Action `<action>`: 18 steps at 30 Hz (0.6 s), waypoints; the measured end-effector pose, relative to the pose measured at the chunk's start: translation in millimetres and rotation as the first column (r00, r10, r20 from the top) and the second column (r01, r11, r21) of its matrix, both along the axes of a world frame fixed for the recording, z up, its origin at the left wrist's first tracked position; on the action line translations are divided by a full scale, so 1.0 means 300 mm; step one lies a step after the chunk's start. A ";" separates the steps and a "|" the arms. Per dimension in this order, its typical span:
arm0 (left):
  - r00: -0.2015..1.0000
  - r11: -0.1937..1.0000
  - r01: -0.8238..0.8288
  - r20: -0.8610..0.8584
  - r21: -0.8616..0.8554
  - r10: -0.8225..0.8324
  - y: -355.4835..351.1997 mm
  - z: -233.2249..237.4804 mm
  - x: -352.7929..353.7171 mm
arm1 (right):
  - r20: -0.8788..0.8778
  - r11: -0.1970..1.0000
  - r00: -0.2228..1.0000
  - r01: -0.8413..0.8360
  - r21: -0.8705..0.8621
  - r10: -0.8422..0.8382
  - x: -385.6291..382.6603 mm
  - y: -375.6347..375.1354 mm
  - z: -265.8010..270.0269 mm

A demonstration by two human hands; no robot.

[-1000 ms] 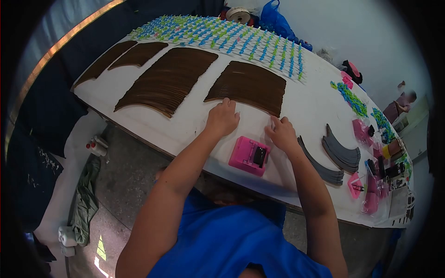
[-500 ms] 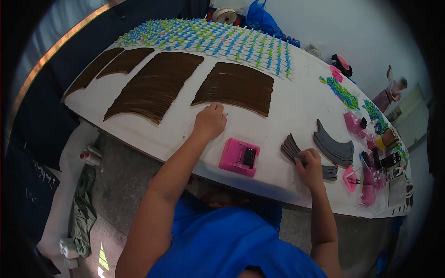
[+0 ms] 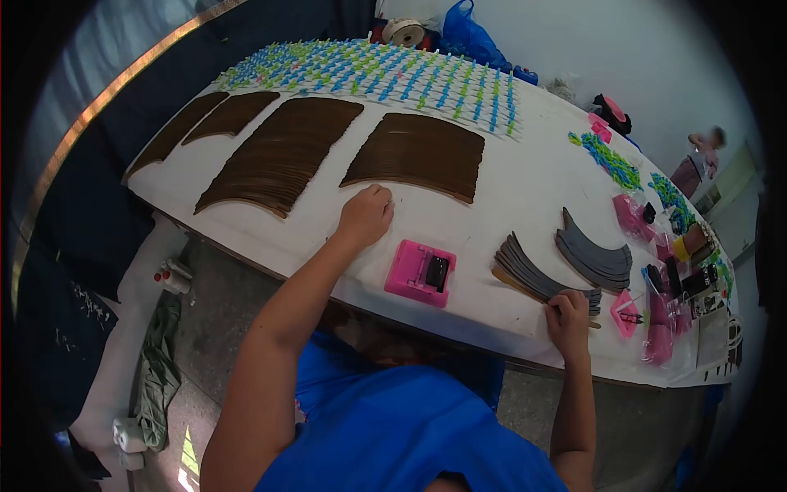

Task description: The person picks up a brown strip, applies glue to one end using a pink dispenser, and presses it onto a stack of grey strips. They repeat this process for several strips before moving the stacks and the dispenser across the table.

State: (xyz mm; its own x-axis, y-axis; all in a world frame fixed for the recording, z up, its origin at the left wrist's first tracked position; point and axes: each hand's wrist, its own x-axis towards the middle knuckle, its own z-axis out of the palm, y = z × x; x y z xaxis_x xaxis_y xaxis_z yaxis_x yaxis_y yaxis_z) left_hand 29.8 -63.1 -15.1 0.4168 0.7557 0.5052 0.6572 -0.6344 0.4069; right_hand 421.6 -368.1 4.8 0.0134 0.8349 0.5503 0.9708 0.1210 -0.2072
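Observation:
My right hand point(image 3: 568, 326) is closed at the lower right end of a fanned stack of curved grey strips point(image 3: 533, 271). Its fingertips seem to pinch the edge of that stack. A tan strip point(image 3: 515, 284) shows along the stack's near edge. My left hand point(image 3: 365, 216) rests on the table with curled fingers, just below a stack of curved dark brown strips point(image 3: 416, 156); what lies inside its fingers, if anything, is hidden. Between my hands sits a pink tray point(image 3: 402, 271) holding a black device point(image 3: 436, 272). Farther right lies a second stack of grey strips point(image 3: 592, 254).
More brown strip stacks point(image 3: 283, 152) lie to the left. Rows of blue and green clips point(image 3: 393, 74) cover the far side. Clip piles point(image 3: 611, 164), pink packets point(image 3: 658, 340) and a small pink tray point(image 3: 625, 316) are at the right. Another person point(image 3: 697, 164) stands beyond.
My right hand has moved from the middle of the near grey stack to its right end, and a tan strip now shows beneath. My left hand has hardly moved. The distant person's raised arm is lowered.

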 end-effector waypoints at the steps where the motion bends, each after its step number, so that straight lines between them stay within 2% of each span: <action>1: 1.000 1.000 0.013 0.012 0.003 -0.014 -0.004 0.000 -0.009 | -0.003 1.000 1.000 0.005 -0.001 -0.005 0.015 -0.007 -0.007; 8: 0.997 0.997 0.073 0.028 0.022 -0.074 -0.029 0.022 -0.055 | 0.001 0.997 0.999 0.053 -0.049 -0.053 0.035 -0.028 0.006; 13: 0.987 0.992 0.126 0.106 -0.027 -0.123 -0.049 0.022 -0.038 | -0.011 0.996 0.996 0.083 -0.041 -0.084 0.015 -0.033 0.003; 18: 0.984 0.979 0.175 0.038 -0.103 -0.172 -0.055 0.043 0.034 | -0.060 0.996 0.994 0.089 0.015 -0.088 -0.004 -0.029 -0.026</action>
